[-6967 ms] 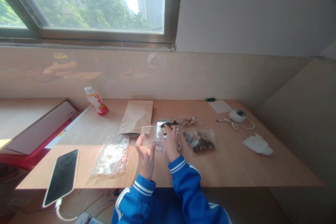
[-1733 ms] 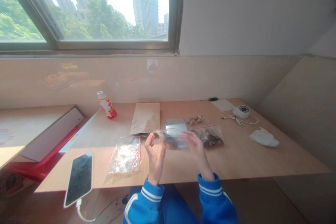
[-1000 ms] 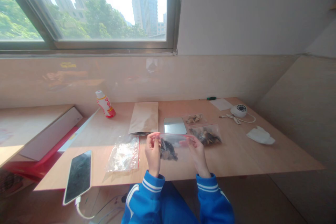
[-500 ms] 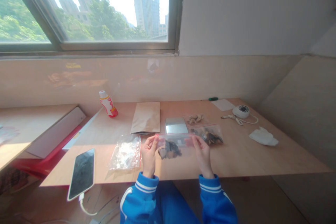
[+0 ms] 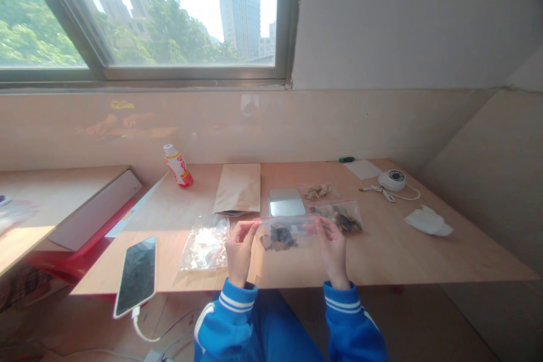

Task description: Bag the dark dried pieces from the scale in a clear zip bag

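Blue sleeves [image 5: 231, 308] carry white stripes at the cuffs, the clear zip bag [image 5: 283, 232] has a red seal strip and dark pieces inside, the paper pouch [image 5: 238, 188] is brown, the bottle [image 5: 178, 165] white and red, the phone [image 5: 136, 275] black-screened on the tan table [image 5: 403, 254].

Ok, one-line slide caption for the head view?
Left hand and right hand pinch a clear zip bag of dark dried pieces above a wooden desk.

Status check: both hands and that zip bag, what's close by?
Left hand and right hand pinch the top strip of the zip bag, dark pieces inside. Held above table edge. Metal tray just behind; nothing between hands.
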Demonstrator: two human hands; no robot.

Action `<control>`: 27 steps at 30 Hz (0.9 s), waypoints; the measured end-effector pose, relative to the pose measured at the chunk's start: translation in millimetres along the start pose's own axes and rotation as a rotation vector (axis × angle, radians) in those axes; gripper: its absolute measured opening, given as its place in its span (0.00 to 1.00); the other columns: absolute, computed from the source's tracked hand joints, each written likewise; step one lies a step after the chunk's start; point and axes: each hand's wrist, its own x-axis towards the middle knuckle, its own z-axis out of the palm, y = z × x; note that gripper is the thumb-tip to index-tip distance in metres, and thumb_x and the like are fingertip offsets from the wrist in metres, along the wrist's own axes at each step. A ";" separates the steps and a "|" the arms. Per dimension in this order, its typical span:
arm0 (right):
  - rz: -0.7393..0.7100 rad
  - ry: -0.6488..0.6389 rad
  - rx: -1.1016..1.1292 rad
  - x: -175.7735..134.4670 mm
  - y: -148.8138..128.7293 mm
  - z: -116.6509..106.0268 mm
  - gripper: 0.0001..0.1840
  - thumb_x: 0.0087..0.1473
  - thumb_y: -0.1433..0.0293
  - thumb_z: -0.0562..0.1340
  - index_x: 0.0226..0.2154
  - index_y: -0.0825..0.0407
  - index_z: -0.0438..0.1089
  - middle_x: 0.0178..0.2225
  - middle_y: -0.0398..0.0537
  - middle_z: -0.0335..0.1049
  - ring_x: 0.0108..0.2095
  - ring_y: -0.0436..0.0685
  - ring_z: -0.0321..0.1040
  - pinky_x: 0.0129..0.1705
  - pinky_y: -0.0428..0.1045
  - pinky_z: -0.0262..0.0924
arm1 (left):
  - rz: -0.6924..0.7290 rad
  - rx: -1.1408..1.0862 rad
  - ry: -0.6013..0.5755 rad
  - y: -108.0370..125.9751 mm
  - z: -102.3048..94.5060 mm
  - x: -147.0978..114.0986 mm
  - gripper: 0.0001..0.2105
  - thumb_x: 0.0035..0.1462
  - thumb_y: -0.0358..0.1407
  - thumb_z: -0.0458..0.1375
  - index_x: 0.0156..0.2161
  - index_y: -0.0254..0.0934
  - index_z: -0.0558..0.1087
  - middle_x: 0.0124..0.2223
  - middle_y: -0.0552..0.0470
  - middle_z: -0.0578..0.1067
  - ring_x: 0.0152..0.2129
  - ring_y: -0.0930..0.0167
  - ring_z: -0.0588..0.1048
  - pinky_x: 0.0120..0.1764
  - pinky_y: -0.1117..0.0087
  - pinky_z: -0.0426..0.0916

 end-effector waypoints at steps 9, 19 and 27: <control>-0.094 0.042 -0.057 -0.8 -1.1 -0.8 0.18 0.47 0.54 0.64 0.31 0.53 0.72 0.32 0.51 0.78 0.35 0.60 0.74 0.41 0.55 0.67 | -0.003 0.059 -0.020 1.9 0.1 -2.0 0.11 0.53 0.44 0.59 0.34 0.37 0.73 0.32 0.51 0.77 0.33 0.69 0.75 0.38 0.70 0.68; -0.134 0.028 0.002 -1.9 0.6 2.9 0.16 0.50 0.56 0.63 0.33 0.52 0.69 0.39 0.54 0.77 0.43 0.63 0.73 0.49 0.58 0.64 | -0.049 -0.011 -0.035 7.1 11.8 -3.9 0.13 0.54 0.46 0.58 0.34 0.36 0.70 0.29 0.52 0.74 0.28 0.70 0.75 0.35 0.70 0.69; 0.018 -0.114 0.164 -7.2 3.7 17.5 0.18 0.49 0.55 0.64 0.37 0.49 0.65 0.38 0.51 0.78 0.36 0.61 0.76 0.42 0.57 0.69 | -0.178 -0.371 -0.021 -10.7 19.7 -7.4 0.15 0.54 0.46 0.58 0.41 0.37 0.69 0.33 0.53 0.76 0.32 0.72 0.76 0.39 0.70 0.70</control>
